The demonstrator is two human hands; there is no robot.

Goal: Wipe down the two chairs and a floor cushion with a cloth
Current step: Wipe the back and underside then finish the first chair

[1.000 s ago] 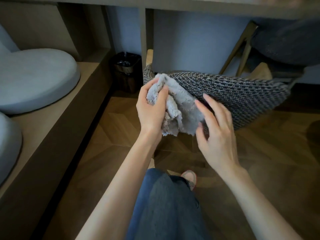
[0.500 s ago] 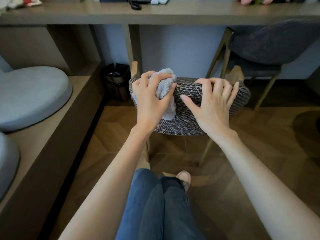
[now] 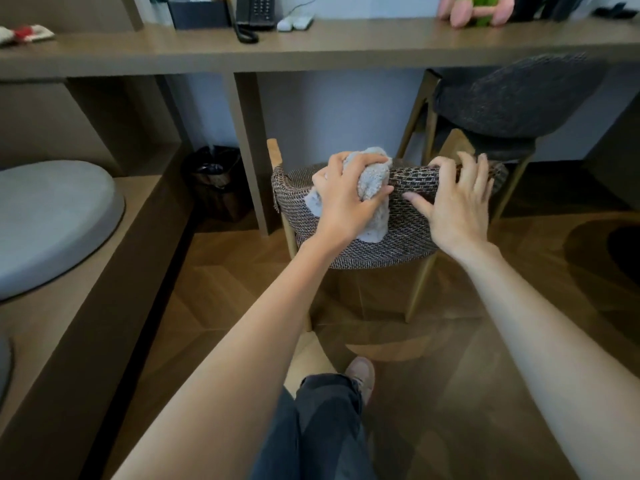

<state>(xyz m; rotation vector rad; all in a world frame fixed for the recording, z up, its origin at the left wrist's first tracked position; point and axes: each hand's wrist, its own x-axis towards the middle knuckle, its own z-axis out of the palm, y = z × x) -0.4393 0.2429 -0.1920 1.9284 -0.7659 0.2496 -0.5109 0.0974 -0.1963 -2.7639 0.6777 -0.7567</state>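
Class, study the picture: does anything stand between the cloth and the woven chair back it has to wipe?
Nothing visible does. The left hand grips the cloth, which lies against the chair back at its top rim. The right hand holds the rim beside it.

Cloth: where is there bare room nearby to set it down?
Bare: the desk between pouch and phone, and between remotes and pink toy; the bench strip between cushion and its floor-side edge. Crowded: the chair back, under the left hand with the cloth and the right hand.
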